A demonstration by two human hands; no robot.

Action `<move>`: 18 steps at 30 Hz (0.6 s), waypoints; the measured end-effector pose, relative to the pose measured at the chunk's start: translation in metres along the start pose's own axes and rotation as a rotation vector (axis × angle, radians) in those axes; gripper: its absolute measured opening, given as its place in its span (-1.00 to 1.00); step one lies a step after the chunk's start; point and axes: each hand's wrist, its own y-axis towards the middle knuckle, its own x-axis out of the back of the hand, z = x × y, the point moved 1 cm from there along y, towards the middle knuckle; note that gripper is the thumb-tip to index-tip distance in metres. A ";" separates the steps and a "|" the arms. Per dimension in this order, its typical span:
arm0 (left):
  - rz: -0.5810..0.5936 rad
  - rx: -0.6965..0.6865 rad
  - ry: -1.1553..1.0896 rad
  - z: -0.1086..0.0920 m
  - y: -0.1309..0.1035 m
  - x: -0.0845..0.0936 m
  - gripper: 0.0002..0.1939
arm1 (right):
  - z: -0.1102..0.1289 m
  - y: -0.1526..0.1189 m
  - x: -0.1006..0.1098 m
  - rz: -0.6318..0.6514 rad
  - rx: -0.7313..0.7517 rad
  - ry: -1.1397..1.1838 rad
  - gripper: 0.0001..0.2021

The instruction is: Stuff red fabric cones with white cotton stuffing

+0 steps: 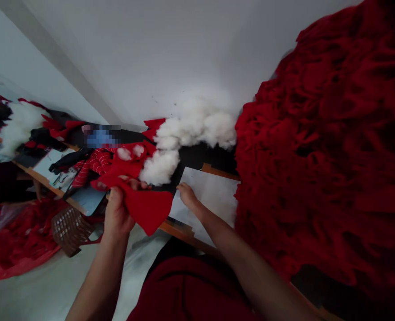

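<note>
My left hand [117,206] is closed around a red felt piece [150,208], which flares out toward the right and ends in a point at the bottom. My right hand [188,196] hovers over the left edge of a white sheet [213,194], its fingers curled together; what they hold, if anything, is too small to make out. Just beyond the hands lies a tuft of white stuffing [160,168], part of a larger heap of fluffy fibre [197,127] against the wall. Red cloth with white bits [130,158] sits behind my left hand.
A tall mound of red fabric pieces [317,156] fills the right side. Striped red cloth [95,165] lies left on the dark table. Below stand a brown slatted chair [71,227] and a bag of red pieces [23,240]. Another person's arm [37,187] shows far left.
</note>
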 end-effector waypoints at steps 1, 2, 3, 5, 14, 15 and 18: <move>-0.019 0.003 -0.031 0.000 0.005 -0.004 -0.73 | 0.005 -0.007 0.009 -0.037 -0.022 0.008 -0.80; -0.047 0.018 -0.065 0.003 0.011 -0.008 -0.75 | 0.011 -0.018 0.020 -0.083 -0.053 0.034 -0.78; -0.080 0.042 -0.100 0.009 0.016 -0.011 -0.76 | 0.020 -0.030 0.031 -0.133 -0.082 0.069 -0.76; -0.137 0.113 -0.158 0.025 0.026 -0.018 -0.76 | 0.041 -0.062 0.055 -0.253 -0.155 0.301 -0.71; -0.058 0.266 -0.113 0.089 0.003 -0.073 -0.77 | 0.116 -0.132 0.112 -0.349 0.083 0.388 -0.80; -0.029 0.258 -0.103 0.093 -0.004 -0.080 -0.77 | 0.118 -0.130 0.114 -0.323 0.076 0.353 -0.79; 0.051 0.304 -0.092 0.104 -0.027 -0.094 -0.71 | 0.117 -0.121 0.113 -0.235 0.077 0.266 -0.69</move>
